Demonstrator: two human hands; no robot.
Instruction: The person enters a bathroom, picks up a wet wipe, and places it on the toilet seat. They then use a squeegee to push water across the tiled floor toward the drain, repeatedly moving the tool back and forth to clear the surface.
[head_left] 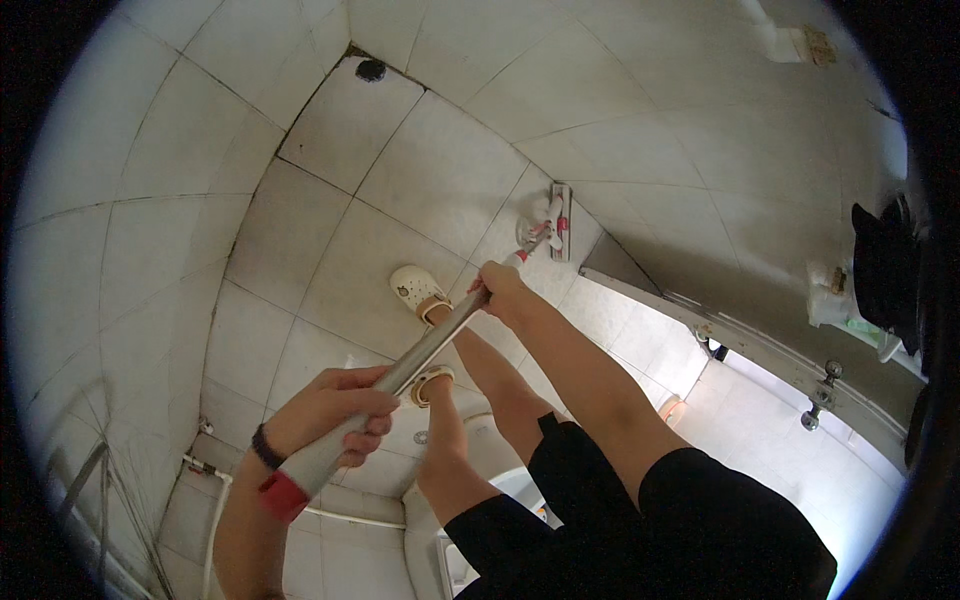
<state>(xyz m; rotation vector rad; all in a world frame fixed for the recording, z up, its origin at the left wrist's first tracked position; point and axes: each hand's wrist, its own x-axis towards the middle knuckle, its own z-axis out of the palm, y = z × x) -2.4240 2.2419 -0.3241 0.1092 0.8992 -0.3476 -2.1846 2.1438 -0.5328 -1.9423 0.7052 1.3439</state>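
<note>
A long-handled flat mop [425,350] runs slantwise across my view, with a silver-grey handle and a red end cap low on the left. My left hand [350,405], a dark band at its wrist, is wrapped round the thick upper part of the handle. Further down the shaft, my right hand [497,287] is closed round it, arm stretched out. The narrow mop head [562,225], white and grey with red parts, rests on the tiled floor close to the right wall. Its underside is hidden.
Pale clogs [420,290] are on my feet on the tiled floor [400,200]. A dark round drain hole [371,70] lies in the far corner. At right stands a door [760,345] with a round knob [832,372]. A white toilet [480,440] is near my legs; a pipe [220,510] runs low at left.
</note>
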